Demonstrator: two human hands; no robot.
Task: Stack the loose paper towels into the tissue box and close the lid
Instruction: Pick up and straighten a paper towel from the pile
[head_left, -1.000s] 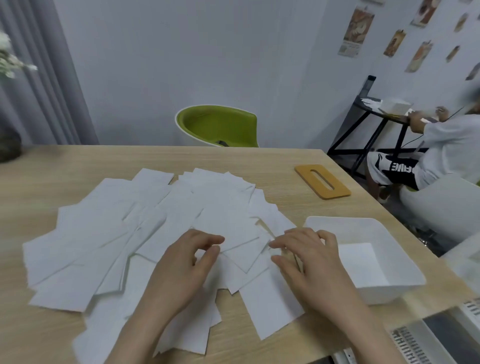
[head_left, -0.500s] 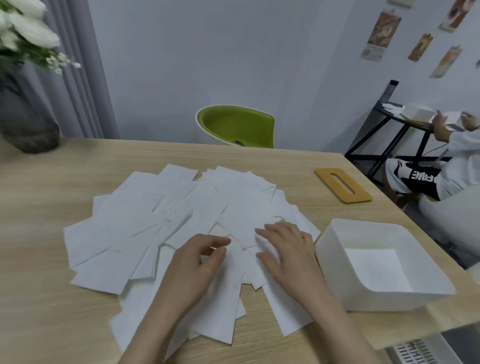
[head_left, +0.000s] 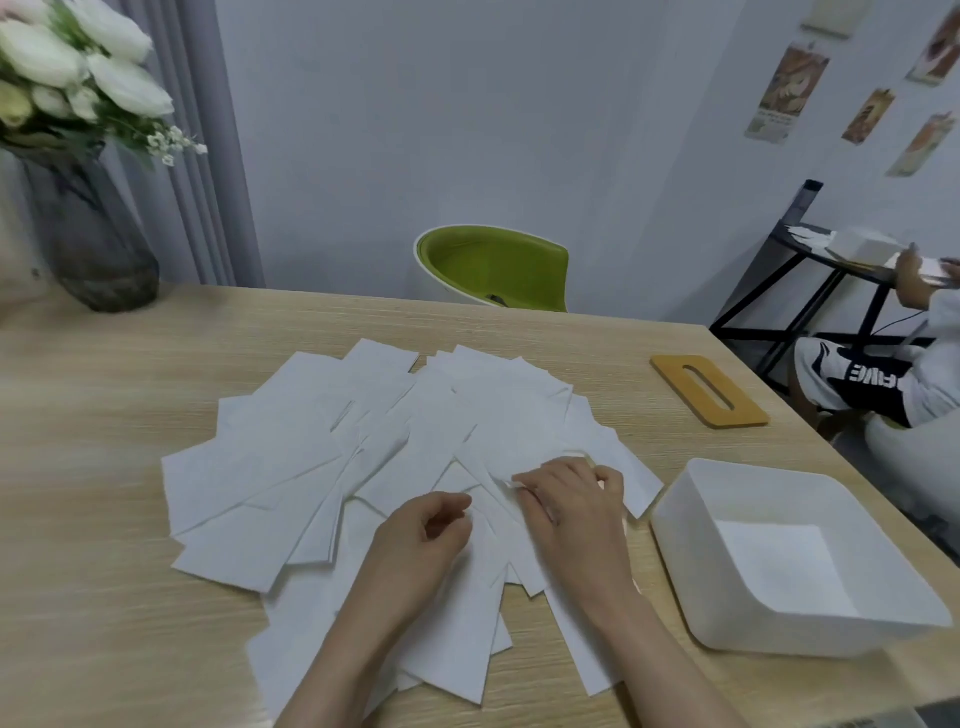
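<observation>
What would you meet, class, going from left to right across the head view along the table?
vase → paper towels → left hand → right hand → box

1. On the dark shorts (head_left: 857, 382) of the person seated at the far right, white block letters appear mirrored; they read roughly as "FAME" reversed, though the first letters are not certain.
2. The posters (head_left: 787, 91) on the far right wall carry small lines of print beneath their pictures, too small and blurred to read.
3. The wooden lid (head_left: 709, 391) far right on the table and the white tissue box (head_left: 769, 634) near right show no lettering.
</observation>
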